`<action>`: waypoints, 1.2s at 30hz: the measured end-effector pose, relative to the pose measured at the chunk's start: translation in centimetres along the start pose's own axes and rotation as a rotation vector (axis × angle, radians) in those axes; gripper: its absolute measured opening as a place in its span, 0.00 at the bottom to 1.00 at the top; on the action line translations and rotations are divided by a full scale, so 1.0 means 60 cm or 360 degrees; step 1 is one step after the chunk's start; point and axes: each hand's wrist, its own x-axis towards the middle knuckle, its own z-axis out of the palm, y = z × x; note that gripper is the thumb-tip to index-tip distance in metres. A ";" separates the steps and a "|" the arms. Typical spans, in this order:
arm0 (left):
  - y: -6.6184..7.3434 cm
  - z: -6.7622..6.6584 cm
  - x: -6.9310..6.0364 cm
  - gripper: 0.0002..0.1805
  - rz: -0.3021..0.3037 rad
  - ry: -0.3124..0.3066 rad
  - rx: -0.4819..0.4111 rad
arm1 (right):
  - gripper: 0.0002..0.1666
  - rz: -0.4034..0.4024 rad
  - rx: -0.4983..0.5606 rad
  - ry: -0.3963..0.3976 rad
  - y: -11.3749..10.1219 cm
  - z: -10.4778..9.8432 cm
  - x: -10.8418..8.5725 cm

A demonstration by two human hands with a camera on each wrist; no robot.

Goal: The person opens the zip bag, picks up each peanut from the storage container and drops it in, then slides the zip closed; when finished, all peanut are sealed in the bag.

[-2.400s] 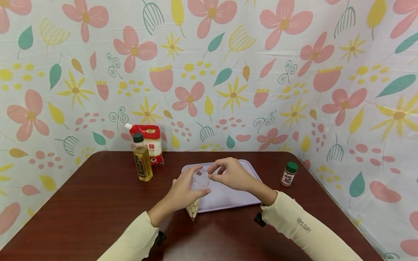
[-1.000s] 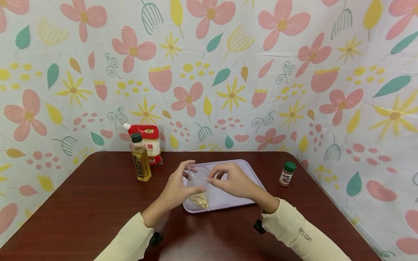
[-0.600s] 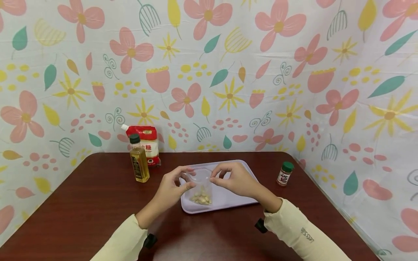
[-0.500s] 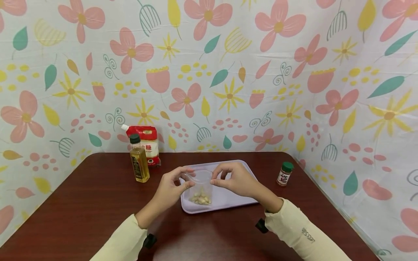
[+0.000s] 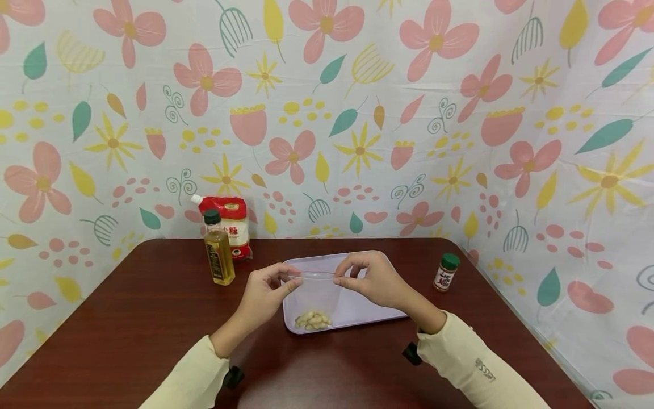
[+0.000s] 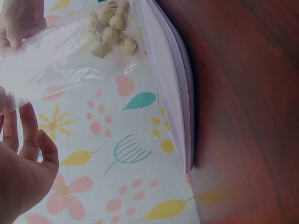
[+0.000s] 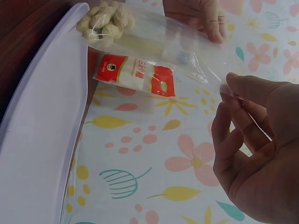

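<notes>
A clear plastic bag hangs upright over the left part of a pale lilac tray. Peanuts in their shells, several of them, are gathered at the bag's bottom. My left hand pinches the left end of the bag's top edge between thumb and fingers. At the other end, my right hand pinches the same edge, which is drawn straight between both hands. The right wrist view shows the peanuts and the right thumb and index finger on the bag's corner. Whether the bag's bottom touches the tray I cannot tell.
An oil bottle with a dark cap stands at the back left, before a red and white sugar pouch. A green-lidded seasoning jar stands to the right on the brown table. A flowered curtain closes the back.
The bag's mouth, held round and wide earlier, is now stretched into a flat line. My hands have moved slightly apart, and the peanuts hang lower in the upright bag.
</notes>
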 end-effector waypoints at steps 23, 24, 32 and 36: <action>0.006 0.007 0.004 0.04 -0.0100 0.0098 0.0029 | 0.14 0.0166 -0.0094 0.0092 0.004 0.024 0.005; 0.007 0.008 0.003 0.03 -0.0102 0.0108 0.0035 | 0.16 0.0160 -0.0092 0.0073 0.003 0.029 0.007; 0.005 0.016 0.003 0.03 0.0013 0.0108 0.0083 | 0.06 0.0008 -0.0023 -0.0005 -0.010 0.065 0.033; 0.017 0.017 0.005 0.02 0.0022 0.0096 0.0090 | 0.02 0.0031 0.0003 -0.0026 -0.015 0.069 0.038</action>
